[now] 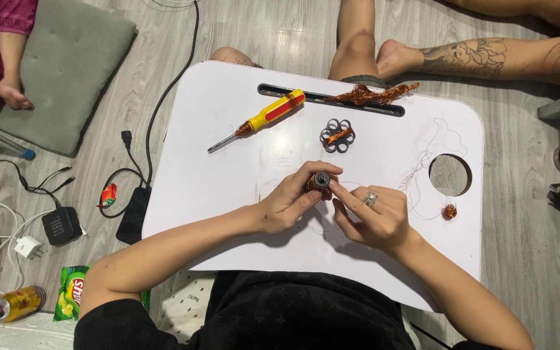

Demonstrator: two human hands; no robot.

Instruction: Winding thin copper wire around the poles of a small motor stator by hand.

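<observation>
Overhead view of a white lap table (228, 194). The left hand (290, 201) closes its fingers around a small copper-wound motor core (319, 181) above the table's middle; the right hand (374, 217), loosely curled and wearing a ring, touches the core with its fingertips. A yellow-handled screwdriver (260, 120) and a black plastic piece (338, 136) lie beyond.

White smooth matt plastic lap table (228, 149); yellow-and-red glossy plastic-handled screwdriver (260, 119) with bare metal shaft; tangled shiny copper wire (367, 94); small dark metal cylindrical motor core (319, 181); grey wood-grain plank floor (280, 32); grey soft cloth cushion (66, 71).
</observation>
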